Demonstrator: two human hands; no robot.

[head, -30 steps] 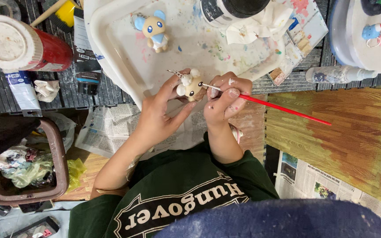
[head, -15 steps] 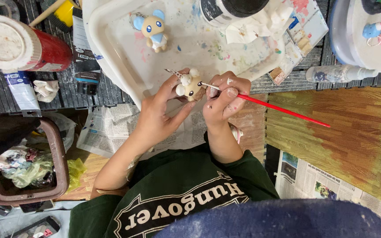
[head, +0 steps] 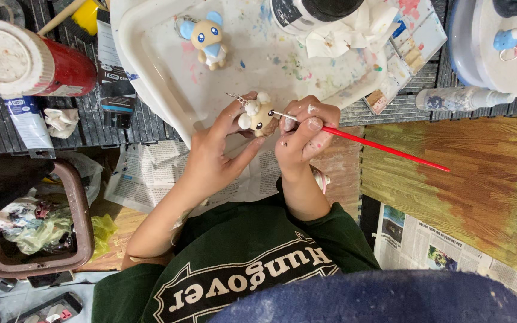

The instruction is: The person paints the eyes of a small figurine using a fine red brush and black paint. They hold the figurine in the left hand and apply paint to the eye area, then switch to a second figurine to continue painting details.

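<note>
Left hand (head: 213, 158) pinches small cream animal figurine (head: 258, 116) over near edge of white paint-spattered tray (head: 151, 72). Right hand (head: 303, 134) grips red-handled fine brush (head: 384, 148), tip on figurine's face. Detail painting underway; steadiness needed.

A paint-spattered white tray (head: 151, 72) holds a blue-eared figurine (head: 206, 37). Left of the tray lies a red can (head: 31, 60); below-left, a brown bin (head: 37, 239).

Wood-grain floor mat (head: 462, 179), dark slatted surface (head: 91, 125)
</note>
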